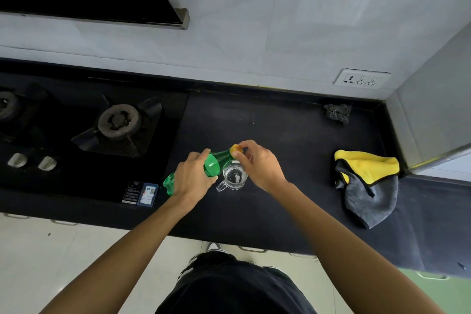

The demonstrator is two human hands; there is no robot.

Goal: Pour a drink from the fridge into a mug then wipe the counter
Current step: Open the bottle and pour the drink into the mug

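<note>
We are gripping the green bottle (211, 167) in our left hand (190, 178), tilted above the counter (280, 135), while our right hand (260, 163) is pinching its yellow cap (235, 148). We are judging this to be the uncapping step. Next we are needing the cap off and the mouth over the glass mug (233, 176) just below, which is looking empty. The cloth (367, 181) is waiting well apart.

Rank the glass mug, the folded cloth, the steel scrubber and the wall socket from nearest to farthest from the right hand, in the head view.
1. The glass mug, right beside the right hand, on its left.
2. The cloth on the right and the steel scrubber at the back right: too close to call.
3. The wall socket, on the wall beyond the scrubber.
</note>
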